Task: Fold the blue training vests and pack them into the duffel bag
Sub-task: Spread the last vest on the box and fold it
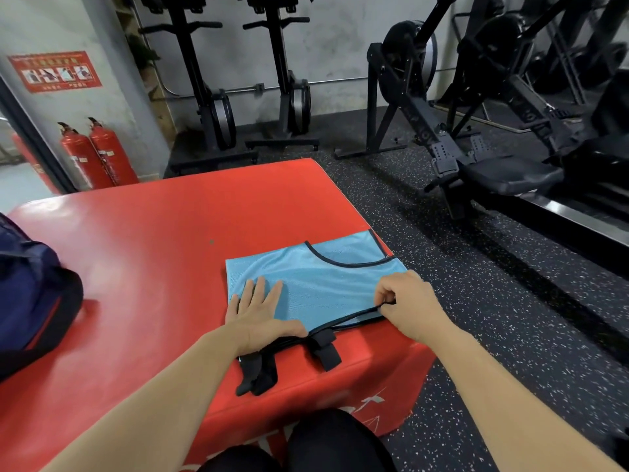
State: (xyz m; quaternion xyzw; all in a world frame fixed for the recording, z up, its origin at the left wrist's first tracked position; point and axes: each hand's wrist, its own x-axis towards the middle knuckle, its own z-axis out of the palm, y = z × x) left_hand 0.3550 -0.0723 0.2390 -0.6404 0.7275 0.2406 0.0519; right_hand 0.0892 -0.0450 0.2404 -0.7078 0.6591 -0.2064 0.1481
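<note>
A light blue mesh training vest (316, 277) with black trim lies flat near the right front corner of a red padded block (153, 240). Its black straps hang over the block's front edge. My left hand (262, 315) rests flat on the vest's near left part, fingers spread. My right hand (405, 301) pinches the vest's black-trimmed edge at the near right corner. A dark navy duffel bag (30, 294) with a red stripe sits on the block at the far left, partly cut off by the frame.
Black rowing machines (476, 137) stand on the speckled rubber floor to the right and behind the block. Two red fire extinguishers (98, 155) lean at the wall on the left. My dark-clothed knees (306, 447) are at the block's front.
</note>
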